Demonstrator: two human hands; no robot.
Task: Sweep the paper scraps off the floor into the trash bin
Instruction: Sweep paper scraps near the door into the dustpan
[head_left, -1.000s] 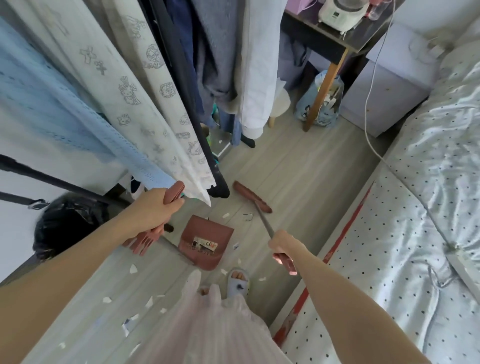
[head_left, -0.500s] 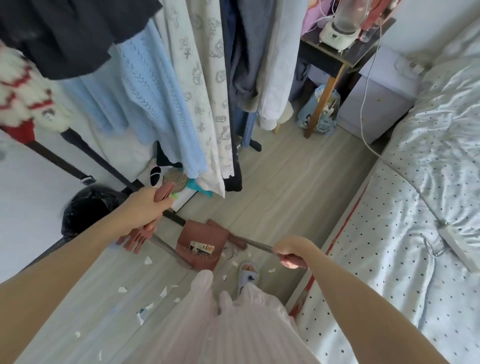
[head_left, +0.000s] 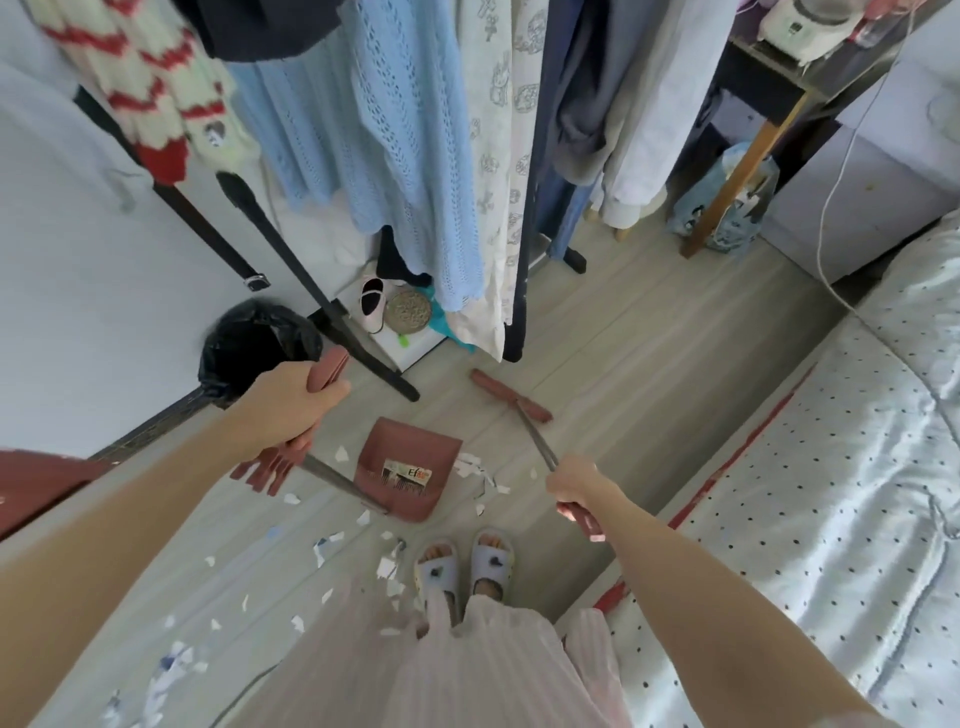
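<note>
Two hands grip broom (head_left: 511, 396) and dustpan (head_left: 408, 467) handles.

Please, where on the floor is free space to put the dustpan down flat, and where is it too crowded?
Bare floor lies beyond the broom head, between the clothes rack's foot and the bed. Crowded: paper scraps litter the boards around the dustpan and toward the lower left, and the trash bin stands at the left beside the rack's other leg.
</note>
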